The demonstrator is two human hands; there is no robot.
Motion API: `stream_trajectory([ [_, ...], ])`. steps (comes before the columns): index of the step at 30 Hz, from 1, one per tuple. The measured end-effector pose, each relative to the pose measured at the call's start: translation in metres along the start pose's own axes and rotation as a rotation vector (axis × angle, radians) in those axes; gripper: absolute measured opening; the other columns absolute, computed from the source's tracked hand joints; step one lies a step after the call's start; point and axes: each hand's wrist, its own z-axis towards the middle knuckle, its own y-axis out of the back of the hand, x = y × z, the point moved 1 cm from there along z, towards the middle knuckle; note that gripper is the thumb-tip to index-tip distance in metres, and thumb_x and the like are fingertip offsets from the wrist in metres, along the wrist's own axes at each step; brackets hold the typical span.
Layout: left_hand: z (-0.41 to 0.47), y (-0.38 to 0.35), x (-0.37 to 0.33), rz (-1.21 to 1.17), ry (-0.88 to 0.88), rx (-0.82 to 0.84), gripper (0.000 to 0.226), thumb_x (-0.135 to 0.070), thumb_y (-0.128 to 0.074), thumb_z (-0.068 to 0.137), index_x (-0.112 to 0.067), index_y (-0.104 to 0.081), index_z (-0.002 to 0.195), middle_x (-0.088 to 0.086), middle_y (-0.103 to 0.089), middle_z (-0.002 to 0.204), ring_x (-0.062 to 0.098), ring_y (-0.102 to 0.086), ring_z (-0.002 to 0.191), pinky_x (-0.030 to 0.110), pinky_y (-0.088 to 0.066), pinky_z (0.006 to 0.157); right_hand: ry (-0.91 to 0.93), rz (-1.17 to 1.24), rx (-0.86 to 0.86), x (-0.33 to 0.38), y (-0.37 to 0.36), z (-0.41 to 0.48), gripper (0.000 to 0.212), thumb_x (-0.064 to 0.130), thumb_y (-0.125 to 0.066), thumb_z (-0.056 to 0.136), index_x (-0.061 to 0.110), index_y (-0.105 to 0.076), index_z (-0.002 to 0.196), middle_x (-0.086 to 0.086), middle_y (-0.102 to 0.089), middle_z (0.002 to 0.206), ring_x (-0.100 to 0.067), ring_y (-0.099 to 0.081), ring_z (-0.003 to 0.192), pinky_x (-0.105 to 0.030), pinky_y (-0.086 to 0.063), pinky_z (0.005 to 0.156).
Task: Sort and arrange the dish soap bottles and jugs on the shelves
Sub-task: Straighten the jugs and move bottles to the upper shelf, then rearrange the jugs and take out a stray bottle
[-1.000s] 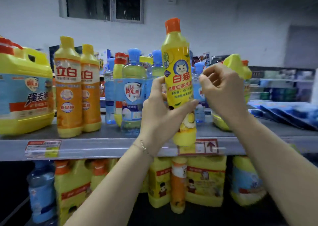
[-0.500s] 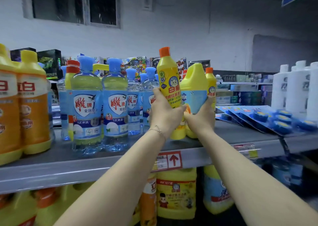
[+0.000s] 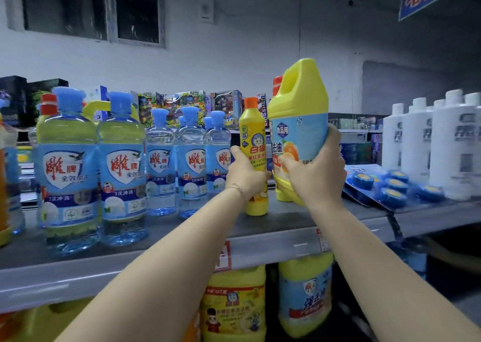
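Left hand [image 3: 244, 175] grips the slim yellow bottle [image 3: 253, 156], orange cap, upright on the upper shelf [image 3: 286, 227] just right of the clear blue bottles [image 3: 122, 170]. Right hand [image 3: 316, 175] grasps the yellow jug [image 3: 299, 123] by its lower body, tilted, its base edge just above the shelf, touching the bottle's right side.

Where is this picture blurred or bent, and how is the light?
Head view: dim, bluish light, no hard glare; the slim bottle in the left hand reads sharp, the lower jugs look soft; the wide lens bows the shelf edge and tilts the white bottles at the right.
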Motion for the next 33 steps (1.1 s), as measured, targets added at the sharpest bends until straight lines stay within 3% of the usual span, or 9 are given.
stream_trajectory([
  [5,0.013,-0.013,0.003,-0.012,-0.013,0.099,0.055,-0.019,-0.073,0.083,-0.020,-0.031,0.119,0.001,-0.056,0.110,0.018,-0.055,0.092,0.030,-0.046,0.072,0.070,-0.034,-0.010,-0.010,0.024,-0.006,0.068,0.028,-0.081,0.069,0.020,-0.041,0.124,0.003,-0.058,0.105,-0.019,-0.058,0.086,-0.030,-0.048,0.064],
  [9,0.014,-0.007,0.007,-0.023,0.001,0.134,0.072,-0.022,-0.079,0.078,-0.015,-0.034,0.133,0.005,-0.058,0.124,0.022,-0.059,0.108,0.030,-0.050,0.077,0.118,-0.054,-0.034,-0.014,0.030,-0.017,0.068,0.025,-0.080,0.070,0.018,-0.044,0.127,0.001,-0.059,0.111,-0.021,-0.058,0.091,-0.034,-0.049,0.068],
  [12,0.010,0.003,0.003,-0.049,0.022,0.137,0.081,-0.022,-0.086,0.069,-0.009,-0.034,0.130,0.003,-0.058,0.114,0.020,-0.060,0.103,0.027,-0.053,0.073,0.125,0.005,-0.051,-0.010,0.037,-0.023,0.065,0.027,-0.079,0.072,0.022,-0.043,0.126,0.004,-0.060,0.109,-0.017,-0.060,0.091,-0.040,-0.054,0.071],
  [15,0.004,0.020,-0.002,-0.108,-0.125,0.071,0.056,-0.015,-0.078,0.076,-0.020,-0.041,0.117,-0.006,-0.056,0.098,0.004,-0.056,0.083,0.010,-0.044,0.053,0.158,0.081,-0.082,-0.004,0.045,-0.030,0.064,0.031,-0.079,0.072,0.026,-0.043,0.124,0.011,-0.060,0.105,-0.007,-0.060,0.087,-0.028,-0.054,0.068],
  [17,-0.002,0.033,-0.007,-0.115,-0.215,0.077,0.040,-0.012,-0.069,0.081,-0.019,-0.051,0.116,0.000,-0.060,0.108,0.008,-0.058,0.089,0.010,-0.044,0.058,0.188,0.096,-0.076,0.003,0.050,-0.035,0.063,0.034,-0.080,0.071,0.026,-0.044,0.123,0.012,-0.060,0.103,-0.002,-0.059,0.084,-0.015,-0.049,0.064],
  [21,-0.020,0.046,-0.019,-0.164,-0.242,0.450,0.054,-0.007,-0.072,0.075,-0.019,-0.055,0.125,0.001,-0.060,0.126,0.013,-0.057,0.112,0.025,-0.051,0.086,0.226,0.172,-0.069,0.016,0.057,-0.049,0.059,0.036,-0.080,0.071,0.025,-0.048,0.118,0.016,-0.063,0.098,-0.002,-0.062,0.084,-0.018,-0.051,0.065],
  [24,-0.036,0.054,-0.023,-0.303,-0.302,0.719,0.063,-0.004,-0.069,0.069,-0.023,-0.053,0.127,-0.007,-0.066,0.117,0.006,-0.063,0.103,0.024,-0.052,0.083,0.229,0.326,-0.060,0.021,0.064,-0.058,0.059,0.031,-0.084,0.069,0.020,-0.052,0.118,0.018,-0.066,0.098,-0.004,-0.065,0.089,-0.023,-0.054,0.069],
  [26,-0.044,0.060,-0.020,-0.447,-0.268,0.795,0.071,-0.003,-0.073,0.070,-0.025,-0.048,0.133,0.000,-0.066,0.122,0.017,-0.064,0.107,0.031,-0.053,0.087,0.217,0.496,-0.011,0.022,0.071,-0.059,0.057,0.026,-0.085,0.068,0.015,-0.055,0.116,0.012,-0.068,0.101,-0.008,-0.067,0.093,-0.024,-0.056,0.070],
  [33,-0.093,0.067,-0.007,-0.545,-0.303,0.599,0.079,-0.006,-0.086,0.049,-0.023,-0.054,0.119,0.000,-0.074,0.106,0.021,-0.071,0.098,0.028,-0.058,0.075,0.091,0.944,0.372,-0.006,0.080,-0.062,0.040,0.012,-0.075,0.071,0.019,-0.061,0.107,0.004,-0.073,0.098,-0.020,-0.070,0.091,-0.031,-0.057,0.068],
])
